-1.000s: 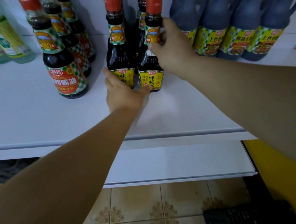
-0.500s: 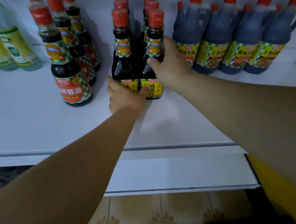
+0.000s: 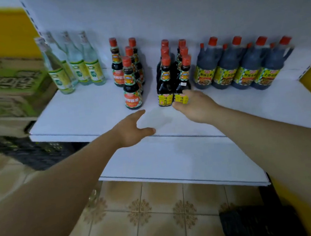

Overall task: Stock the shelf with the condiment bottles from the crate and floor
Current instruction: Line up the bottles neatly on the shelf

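Two rows of dark yellow-labelled sauce bottles with red caps stand on the white shelf [image 3: 83, 115]; the front pair are the left bottle [image 3: 164, 86] and the right bottle [image 3: 182, 82]. My right hand [image 3: 194, 106] is low in front of the right bottle, with finger and thumb at its yellow label. My left hand [image 3: 132, 127] hovers open over the shelf's front edge, holding nothing. Left of these stand several red-labelled soy sauce bottles [image 3: 131, 85].
Clear green-labelled bottles [image 3: 76, 63] stand at the shelf's left, large dark jugs [image 3: 242, 64] at its right. Cardboard boxes [image 3: 6, 86] are stacked at the left. A lower white shelf [image 3: 176, 162] juts out below. A black crate [image 3: 259, 225] sits on the tiled floor.
Both hands have drawn back from the front sauce bottles. My left hand has left the bottle base and come toward the shelf edge. The view has pulled back and widened.
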